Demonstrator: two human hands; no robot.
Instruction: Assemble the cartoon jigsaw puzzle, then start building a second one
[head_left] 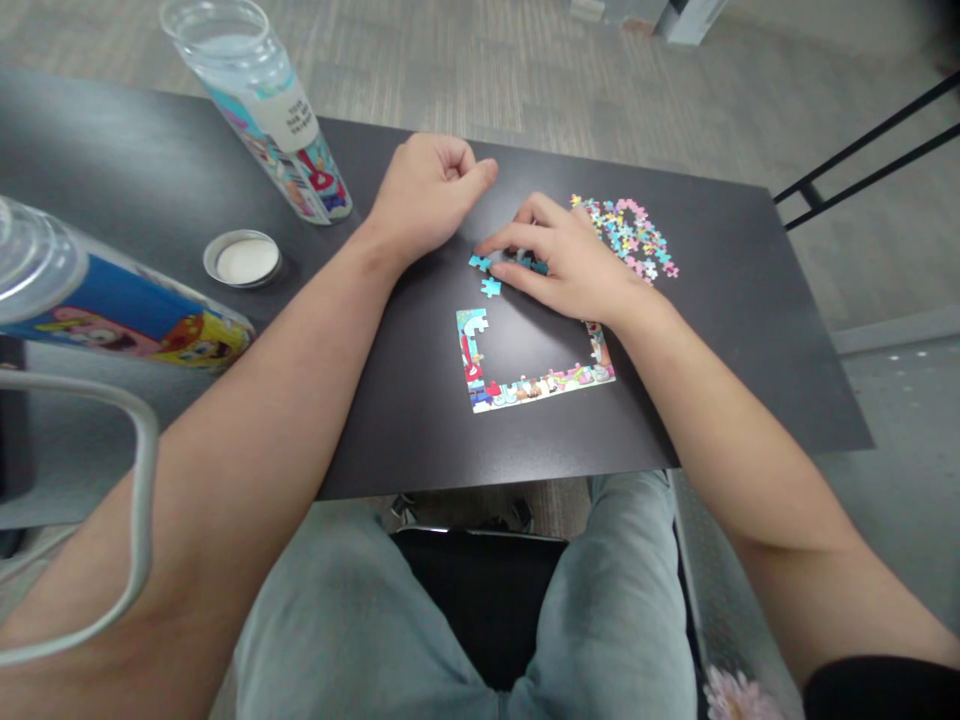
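Observation:
My left hand (429, 195) rests on the dark table with its fingers curled into a loose fist and the thumb along the top; nothing shows in it. My right hand (566, 250) is bent low over several blue jigsaw pieces. Its thumb and index finger close around a light blue puzzle piece (480, 262). Another blue piece (490, 288) lies just below the fingertips, and more blue pieces (534, 264) sit partly hidden beneath the palm. Nearer me lies a joined puzzle border (525, 390), with left, bottom and right sides showing; my right wrist hides the top of its right side.
A pile of loose puzzle pieces (634, 238) lies beyond my right hand. To the left stand a clear-topped printed tube (262, 120) and a second tube (127, 310) with cartoon figures. A round lid (242, 259) lies between them. A white cable (142, 500) loops at far left.

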